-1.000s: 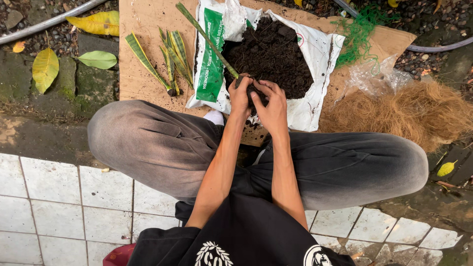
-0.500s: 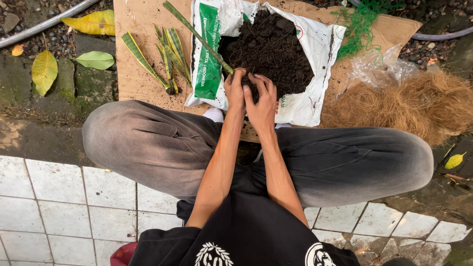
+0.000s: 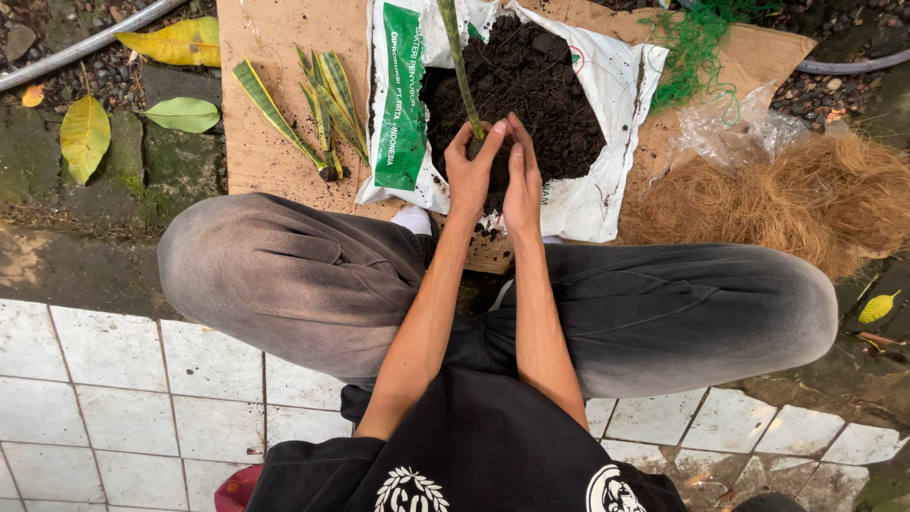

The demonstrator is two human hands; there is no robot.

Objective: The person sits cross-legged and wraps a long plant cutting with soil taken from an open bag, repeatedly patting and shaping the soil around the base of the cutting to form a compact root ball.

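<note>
My left hand and my right hand are pressed together over the dark soil in an open white and green bag. Between them they cup the base of a long green leaf cutting, which stands nearly upright and runs out of the top of the view. What lies inside the cupped palms is hidden. Both hands hover at the near edge of the soil pile, above my crossed legs in grey trousers.
Several striped green leaf cuttings lie on the cardboard sheet left of the bag. A heap of brown coconut fibre, a clear plastic bag and green netting sit at the right. Fallen leaves and a hose are at the left.
The leaf cutting has swung from leaning left to nearly upright. My hands have closed more tightly around its base and lifted slightly.
</note>
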